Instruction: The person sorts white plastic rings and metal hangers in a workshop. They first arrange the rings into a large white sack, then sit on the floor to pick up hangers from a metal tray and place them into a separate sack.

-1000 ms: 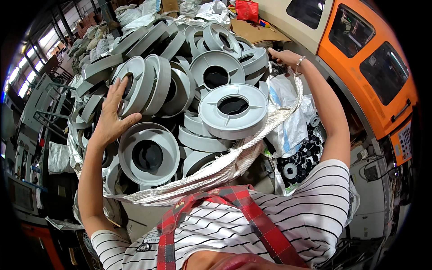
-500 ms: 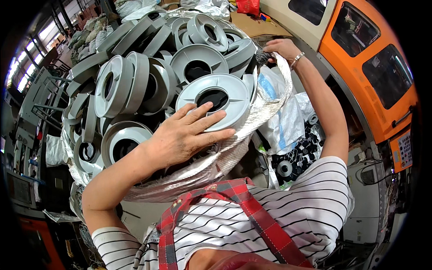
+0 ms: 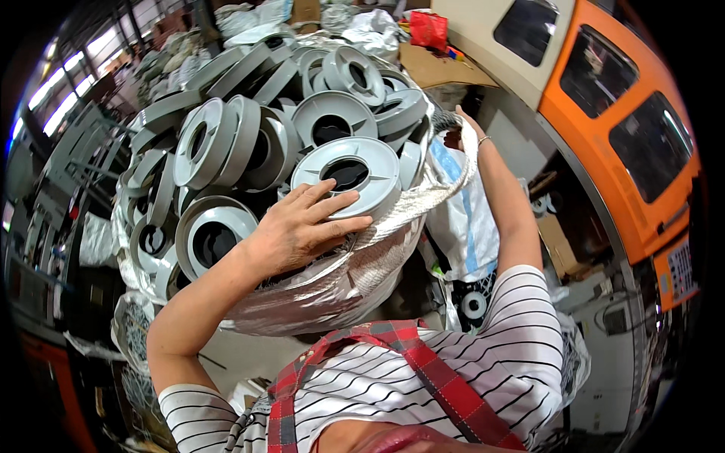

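Note:
Many light grey plastic rings with dark centre holes fill a large white woven bag (image 3: 325, 298) in front of me. My left hand (image 3: 302, 226) lies with its fingers spread over the near rim of the topmost grey ring (image 3: 384, 162). On the far right side of the bag, my right hand (image 3: 471, 130) reaches behind the white woven strap (image 3: 451, 187), next to a dark grey mesh-like piece (image 3: 443, 119). Most of its fingers are hidden by the strap and shadow. More grey rings (image 3: 204, 140) lean on edge at the left.
To the right stands an orange and cream machine (image 3: 589, 162) with windows and a keypad. A white sack with a blue stripe (image 3: 462, 226) stands beside the bag, near small dark parts. Cardboard (image 3: 442, 68) and a red bag (image 3: 429, 30) lie beyond.
My right arm has moved inward and my right hand has slipped further behind the strap. My left hand stays on the ring. The whole view has shifted slightly.

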`<state>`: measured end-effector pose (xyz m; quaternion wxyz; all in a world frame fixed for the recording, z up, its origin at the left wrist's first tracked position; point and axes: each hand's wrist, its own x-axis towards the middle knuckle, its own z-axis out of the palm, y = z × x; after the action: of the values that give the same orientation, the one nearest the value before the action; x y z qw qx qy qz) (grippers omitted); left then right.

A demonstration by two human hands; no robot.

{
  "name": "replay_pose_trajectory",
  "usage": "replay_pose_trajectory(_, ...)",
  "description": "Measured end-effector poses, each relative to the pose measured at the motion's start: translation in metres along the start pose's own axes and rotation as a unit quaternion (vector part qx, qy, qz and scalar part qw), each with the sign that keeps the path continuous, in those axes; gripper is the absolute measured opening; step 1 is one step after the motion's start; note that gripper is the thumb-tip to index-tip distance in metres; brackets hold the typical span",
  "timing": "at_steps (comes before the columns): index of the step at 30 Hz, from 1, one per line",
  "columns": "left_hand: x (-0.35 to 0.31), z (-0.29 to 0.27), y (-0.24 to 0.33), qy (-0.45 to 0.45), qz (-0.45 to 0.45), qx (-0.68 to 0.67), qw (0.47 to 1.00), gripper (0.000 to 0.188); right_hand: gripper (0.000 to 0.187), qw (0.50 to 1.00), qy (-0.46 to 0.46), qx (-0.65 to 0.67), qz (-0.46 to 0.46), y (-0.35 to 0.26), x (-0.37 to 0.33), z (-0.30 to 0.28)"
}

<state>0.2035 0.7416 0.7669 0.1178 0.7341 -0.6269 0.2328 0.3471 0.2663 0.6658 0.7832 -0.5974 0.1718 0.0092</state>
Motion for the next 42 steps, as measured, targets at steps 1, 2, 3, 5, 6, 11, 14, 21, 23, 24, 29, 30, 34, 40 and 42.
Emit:
replay_pose_trajectory(1,-0.003,-0.001,0.002,-0.008,-0.013,-0.003,1.0,0.05,0.06,0.999,0.037,-0.01,0.011,0.004,0.004,0.024)
replay_pose_trajectory(2,-0.001,-0.001,0.003,-0.006,-0.012,-0.01,1.0,0.051,0.063,0.997,-0.041,0.067,-0.005,0.004,0.03,0.013)
replay_pose_trajectory(3,0.002,-0.001,0.004,-0.004,-0.011,-0.017,1.0,0.052,0.065,0.982,-0.12,0.142,-0.019,0.001,0.054,0.001)
replay_pose_trajectory(5,0.001,0.001,0.003,-0.007,-0.015,-0.022,1.0,0.053,0.056,0.96,-0.17,0.204,-0.087,0.0,0.089,0.007)
replay_pose_trajectory(6,0.003,0.003,0.002,-0.002,-0.013,-0.022,1.0,0.052,0.048,0.96,-0.12,0.202,-0.152,-0.004,0.103,-0.003)
replay_pose_trajectory(11,0.004,0.014,0.004,0.027,-0.022,0.012,0.999,0.046,0.03,0.951,-0.157,0.212,-0.164,-0.017,0.137,-0.015)
replay_pose_trajectory(14,0.011,0.021,0.005,0.036,-0.033,0.022,0.999,0.043,0.026,0.958,-0.172,0.118,-0.198,-0.06,0.164,-0.018)
replay_pose_trajectory(21,0.042,0.033,-0.029,-0.008,-0.116,0.114,0.987,0.027,0.02,0.799,-0.412,-0.056,-0.436,-0.285,-0.08,0.131)
replay_pose_trajectory(23,0.055,0.04,-0.046,-0.094,-0.18,0.118,0.972,0.032,0.032,0.789,-0.429,-0.096,-0.429,-0.262,-0.121,0.186)
replay_pose_trajectory(24,0.063,0.039,-0.054,-0.102,-0.189,0.095,0.972,0.032,0.028,0.788,-0.381,-0.116,-0.469,-0.252,-0.131,0.206)
replay_pose_trajectory(29,0.059,0.028,-0.075,-0.102,-0.222,0.025,0.969,0.032,0.012,0.802,-0.415,-0.057,-0.427,-0.242,-0.132,0.307)
replay_pose_trajectory(30,0.048,0.025,-0.069,-0.115,-0.249,0.006,0.962,0.032,0.012,0.817,-0.38,-0.086,-0.426,-0.232,-0.118,0.327)
replay_pose_trajectory(34,0.016,0.005,-0.013,-0.01,-0.244,-0.051,0.968,0.031,0.014,0.856,-0.347,-0.101,-0.369,-0.253,-0.099,0.341)
replay_pose_trajectory(40,-0.089,-0.016,0.075,0.033,-0.349,-0.088,0.933,0.058,0.015,0.832,-0.33,-0.209,-0.394,-0.273,-0.102,0.369)
replay_pose_trajectory(42,-0.118,-0.021,0.083,0.011,-0.317,-0.034,0.948,0.062,0.015,0.775,-0.345,-0.33,-0.414,-0.256,-0.117,0.392)
